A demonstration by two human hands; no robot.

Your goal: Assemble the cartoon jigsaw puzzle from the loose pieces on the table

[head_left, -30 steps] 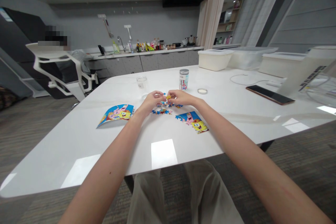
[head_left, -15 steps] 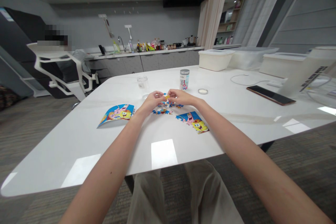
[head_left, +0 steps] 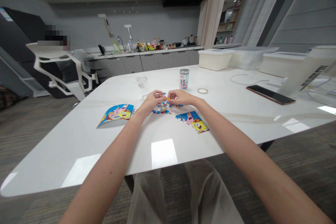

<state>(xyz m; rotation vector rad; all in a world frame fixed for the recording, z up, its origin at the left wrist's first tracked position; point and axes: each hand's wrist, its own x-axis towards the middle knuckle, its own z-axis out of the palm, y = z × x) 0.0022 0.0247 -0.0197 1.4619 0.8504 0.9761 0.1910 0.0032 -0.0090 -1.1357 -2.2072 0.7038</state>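
Over a pile of loose puzzle pieces [head_left: 162, 111], my left hand [head_left: 152, 102] and my right hand [head_left: 181, 97] meet with fingers pinched. A yellow puzzle piece [head_left: 167, 98] shows between their fingertips, and both hands appear to hold it. Some of the pile is hidden behind the fingers. Beside my right forearm lies a partly joined puzzle [head_left: 193, 120] with a yellow and a pink cartoon figure. To the left of my left hand is a curled picture sheet [head_left: 117, 113] with similar figures.
Behind my hands stand a clear jar [head_left: 142, 83] and a lidded canister [head_left: 184, 79], with a round lid [head_left: 202, 91] nearby. A phone [head_left: 271, 94], a cable and storage boxes [head_left: 215, 60] occupy the right side. Beyond the table, a person sits in a white chair [head_left: 60, 70].
My right fingers have curled in slightly around the yellow piece, which shows a little less and sits slightly lower. The objects on the table have not moved.
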